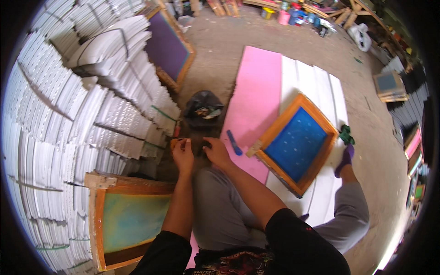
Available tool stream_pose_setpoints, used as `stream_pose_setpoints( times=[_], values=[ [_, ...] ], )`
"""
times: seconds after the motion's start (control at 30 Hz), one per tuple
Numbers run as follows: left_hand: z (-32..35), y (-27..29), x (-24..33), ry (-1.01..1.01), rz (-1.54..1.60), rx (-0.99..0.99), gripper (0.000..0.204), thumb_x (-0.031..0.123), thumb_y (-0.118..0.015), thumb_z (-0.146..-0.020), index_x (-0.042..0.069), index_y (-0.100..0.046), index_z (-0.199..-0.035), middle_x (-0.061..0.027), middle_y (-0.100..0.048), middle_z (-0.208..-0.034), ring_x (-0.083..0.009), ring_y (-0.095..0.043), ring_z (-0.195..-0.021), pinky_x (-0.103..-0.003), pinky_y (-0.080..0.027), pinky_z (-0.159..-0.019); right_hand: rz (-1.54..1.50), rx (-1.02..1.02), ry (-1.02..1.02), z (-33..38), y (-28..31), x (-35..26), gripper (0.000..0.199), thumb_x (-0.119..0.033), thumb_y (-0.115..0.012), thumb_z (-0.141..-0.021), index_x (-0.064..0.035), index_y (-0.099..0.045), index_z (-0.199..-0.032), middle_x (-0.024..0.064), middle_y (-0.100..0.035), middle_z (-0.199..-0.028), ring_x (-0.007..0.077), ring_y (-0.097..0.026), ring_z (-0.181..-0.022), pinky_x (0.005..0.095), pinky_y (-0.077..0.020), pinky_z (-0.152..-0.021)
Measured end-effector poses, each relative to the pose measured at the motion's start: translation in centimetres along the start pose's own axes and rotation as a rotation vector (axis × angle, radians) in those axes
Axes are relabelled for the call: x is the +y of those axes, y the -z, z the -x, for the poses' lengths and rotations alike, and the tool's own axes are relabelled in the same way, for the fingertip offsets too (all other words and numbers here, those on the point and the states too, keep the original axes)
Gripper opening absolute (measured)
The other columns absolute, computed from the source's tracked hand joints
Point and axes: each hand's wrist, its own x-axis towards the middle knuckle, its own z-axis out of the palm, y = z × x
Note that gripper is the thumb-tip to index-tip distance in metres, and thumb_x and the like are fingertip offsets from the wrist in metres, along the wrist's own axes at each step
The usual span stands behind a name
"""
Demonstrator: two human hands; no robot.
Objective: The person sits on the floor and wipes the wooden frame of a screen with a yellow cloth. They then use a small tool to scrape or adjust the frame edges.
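Note:
My left hand (184, 153) is closed, its fingertips pinched together beside a small orange-brown piece (173, 144); what the fingers grip is too small to tell. Just right of it, my right hand (217, 151) is also closed, fingers curled near a small dark spot I cannot make out. Both hands are held above my lap, apart from each other. Beyond them sits a black plastic bag (204, 120) with scraps in its open top. To the right, a slim blue tool (234, 142) lies on a pink board (255, 87).
A wooden screen-printing frame with blue mesh (298, 142) rests on white boards (331, 91). Another frame with yellow-green mesh (133, 217) stands at lower left, beside tall stacks of white sheets (110, 105). A purple-mesh frame (167, 46) leans farther off. A green cloth (346, 134) lies by my foot.

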Motion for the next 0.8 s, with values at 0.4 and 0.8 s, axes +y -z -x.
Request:
stream_pose_setpoints(
  times=[0.4,0.8],
  values=[
    [7.2,-14.5,3.2,-0.164,-0.451,-0.795,0.079,0.052,-0.073,-0.093,-0.003,-0.055,-0.147,-0.0305,-0.064,-0.134,-0.0423,-0.062,-0.126,-0.050,-0.049,-0.106,0.646,0.560,-0.265,15.7,27.5,9.5,0.043,-0.022,-0.080,-0.087,-0.0049,-0.068,-0.125,0.0214,-0.069,-0.123,0.0427,-0.060,-0.123,0.0499,-0.0464,-0.108],
    [6.6,-23.0,3.6,-0.338,-0.744,-0.941,0.065,0.048,-0.074,-0.088,0.005,-0.066,-0.136,-0.0259,-0.070,-0.119,-0.0388,-0.069,-0.110,-0.048,-0.054,-0.097,0.236,0.719,-0.905,25.0,29.9,16.8,0.065,-0.035,-0.074,-0.092,0.0022,-0.050,-0.140,0.0275,-0.062,-0.127,0.0481,-0.064,-0.116,0.0544,-0.0517,-0.100]
  ],
)
